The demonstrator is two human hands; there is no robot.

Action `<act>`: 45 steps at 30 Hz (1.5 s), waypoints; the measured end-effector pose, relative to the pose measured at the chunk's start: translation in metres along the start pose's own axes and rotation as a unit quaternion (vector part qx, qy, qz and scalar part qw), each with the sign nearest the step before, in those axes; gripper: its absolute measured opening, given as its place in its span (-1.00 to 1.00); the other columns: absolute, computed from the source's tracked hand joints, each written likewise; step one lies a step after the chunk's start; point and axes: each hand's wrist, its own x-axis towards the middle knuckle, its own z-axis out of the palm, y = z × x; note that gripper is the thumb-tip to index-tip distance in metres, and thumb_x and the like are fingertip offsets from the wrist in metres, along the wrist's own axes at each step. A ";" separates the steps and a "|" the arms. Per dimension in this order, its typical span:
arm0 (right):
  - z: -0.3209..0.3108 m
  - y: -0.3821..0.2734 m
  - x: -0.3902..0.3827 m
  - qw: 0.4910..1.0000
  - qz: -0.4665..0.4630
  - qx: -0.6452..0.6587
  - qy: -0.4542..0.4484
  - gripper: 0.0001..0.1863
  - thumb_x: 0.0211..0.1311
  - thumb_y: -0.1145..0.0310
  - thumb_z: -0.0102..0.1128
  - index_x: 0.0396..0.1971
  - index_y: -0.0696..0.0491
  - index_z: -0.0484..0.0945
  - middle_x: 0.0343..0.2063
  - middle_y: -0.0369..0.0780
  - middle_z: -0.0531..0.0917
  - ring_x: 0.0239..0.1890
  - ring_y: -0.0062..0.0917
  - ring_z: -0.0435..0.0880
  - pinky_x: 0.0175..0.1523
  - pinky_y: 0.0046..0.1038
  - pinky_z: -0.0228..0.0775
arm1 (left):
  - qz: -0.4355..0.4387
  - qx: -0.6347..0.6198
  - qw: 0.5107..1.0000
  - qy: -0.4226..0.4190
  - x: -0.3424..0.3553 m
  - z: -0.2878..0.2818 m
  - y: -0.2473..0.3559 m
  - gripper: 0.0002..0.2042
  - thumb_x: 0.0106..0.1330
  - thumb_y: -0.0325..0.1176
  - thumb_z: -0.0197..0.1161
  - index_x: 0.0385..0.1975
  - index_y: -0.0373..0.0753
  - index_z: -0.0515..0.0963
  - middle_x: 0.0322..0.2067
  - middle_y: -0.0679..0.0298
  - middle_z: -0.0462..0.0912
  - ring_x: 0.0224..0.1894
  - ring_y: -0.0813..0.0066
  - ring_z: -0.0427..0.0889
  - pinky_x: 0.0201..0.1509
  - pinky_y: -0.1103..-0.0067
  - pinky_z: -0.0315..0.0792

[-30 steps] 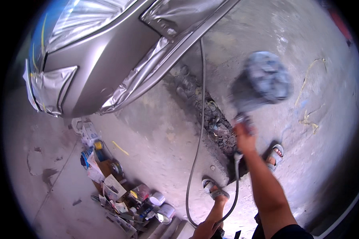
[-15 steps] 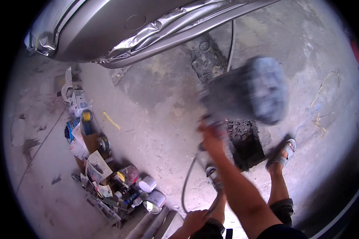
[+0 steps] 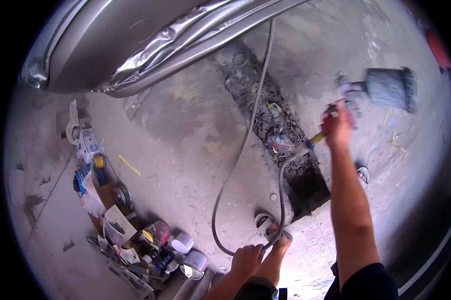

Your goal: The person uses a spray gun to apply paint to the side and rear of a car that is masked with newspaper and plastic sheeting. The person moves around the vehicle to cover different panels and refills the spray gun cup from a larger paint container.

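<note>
In my right hand point(image 3: 339, 129) is a spray gun point(image 3: 349, 95), its red grip in my closed fingers and its grey cup point(image 3: 389, 89) pointing right; motion blurs it. A grey air hose point(image 3: 216, 212) joins the bottom of the grip, loops low past my feet and runs up under the silver vehicle panel point(image 3: 93, 55). My left hand point(image 3: 246, 258) is curled round the hose's lower bend, near my left foot. Crumpled shiny film or metal point(image 3: 158, 47) lines the panel's lower edge.
A rubble-filled trench point(image 3: 273, 120) runs through the concrete floor, with a dark open pit point(image 3: 309, 192) at its near end between my feet. Paint cans point(image 3: 194, 264), papers point(image 3: 120, 223) and tape rolls point(image 3: 99, 161) crowd the left. Something red point(image 3: 439, 50) stands far right.
My right hand has swung right and upward with the spray gun, uncovering the trench. The hose now stretches in a wide loop. My left hand stays low; the view has shifted slightly.
</note>
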 end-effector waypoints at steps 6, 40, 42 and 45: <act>-0.052 -0.055 0.009 0.993 -0.090 0.046 0.055 -0.60 0.14 -0.03 0.03 -0.37 0.05 0.47 -0.64 -0.28 0.51 -0.60 -0.66 0.45 -0.52 -0.62 0.26 | -0.020 0.047 0.999 -0.011 0.032 -0.010 0.034 -0.79 0.16 -0.26 0.03 -0.31 -0.24 0.46 -0.52 0.07 0.52 -0.40 0.11 0.51 -0.32 0.27 0.36; -0.060 -0.316 0.104 0.914 -0.109 -0.248 -0.303 -0.81 0.11 0.37 0.14 -0.31 0.11 0.44 -0.58 -0.29 0.53 -0.56 -0.67 0.48 -0.46 -0.59 0.35 | -0.082 0.024 0.996 0.026 0.136 -0.175 0.272 -0.76 0.06 -0.13 0.22 -0.59 -0.19 0.53 -0.61 0.14 0.56 -0.52 0.12 0.55 -0.47 0.34 0.41; -0.078 -0.318 0.152 0.740 -0.476 -0.401 -0.255 -0.80 0.12 0.32 0.15 -0.36 0.13 0.44 -0.57 -0.28 0.54 -0.57 -0.67 0.48 -0.47 -0.58 0.34 | -0.060 0.010 0.998 0.018 0.150 -0.181 0.271 -0.78 0.06 -0.15 0.22 -0.58 -0.18 0.54 -0.60 0.14 0.56 -0.51 0.13 0.55 -0.46 0.35 0.41; -0.068 -0.389 0.192 0.981 -0.041 -0.183 -0.059 -0.70 0.09 0.16 0.18 -0.46 0.12 0.48 -0.62 -0.30 0.51 -0.62 -0.67 0.45 -0.55 -0.61 0.28 | -0.068 -0.014 0.998 0.009 0.150 -0.180 0.270 -0.79 0.08 -0.17 0.21 -0.58 -0.19 0.54 -0.60 0.14 0.55 -0.48 0.13 0.55 -0.43 0.35 0.40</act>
